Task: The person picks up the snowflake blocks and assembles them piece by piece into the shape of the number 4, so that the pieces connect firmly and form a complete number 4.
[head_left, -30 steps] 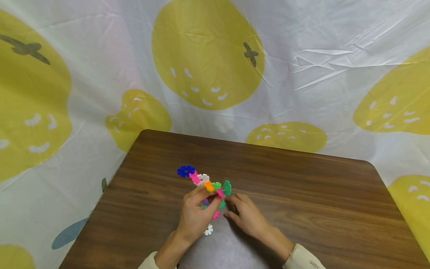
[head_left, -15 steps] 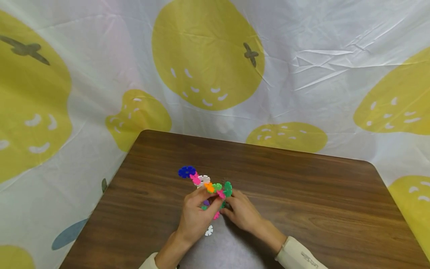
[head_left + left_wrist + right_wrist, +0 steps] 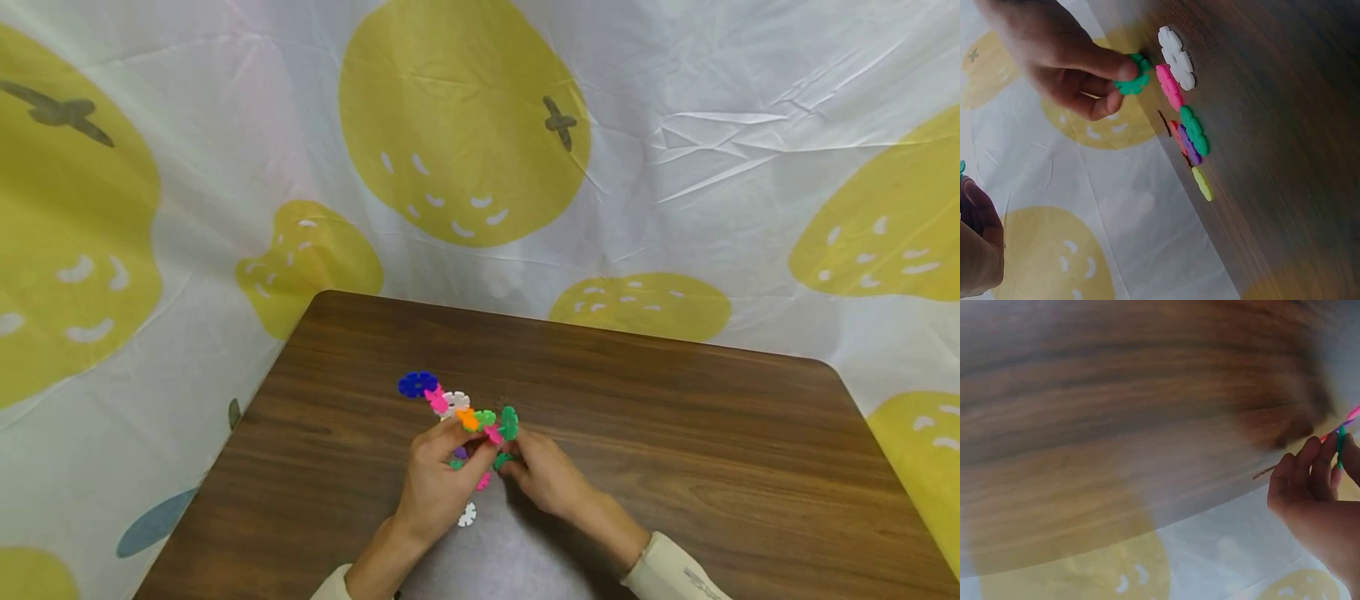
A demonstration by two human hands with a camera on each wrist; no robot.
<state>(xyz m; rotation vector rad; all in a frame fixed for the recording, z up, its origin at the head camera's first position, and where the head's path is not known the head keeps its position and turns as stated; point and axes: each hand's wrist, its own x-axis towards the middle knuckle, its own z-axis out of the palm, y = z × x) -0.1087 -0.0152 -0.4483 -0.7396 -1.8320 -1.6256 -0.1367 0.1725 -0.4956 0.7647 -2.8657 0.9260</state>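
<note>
My left hand grips a chain of joined plastic snowflake discs above the table. A blue disc forms its far end; pink, white, orange and light green ones follow, up to an upright green disc at the near right end. Close beside it, my right hand pinches a loose green snowflake disc between thumb and fingers, raised off the table in the left wrist view. The right wrist view shows this disc edge-on. Part of the chain is hidden behind my left fingers.
Below the hands, loose discs lie on the brown wooden table: white, pink, green, purple, yellow and some red and brown ones. A fruit-patterned curtain hangs behind the table.
My right hand has reached left to the loose green disc, taken it between its fingers and drawn it slightly right. My left hand and the chain have barely moved.
</note>
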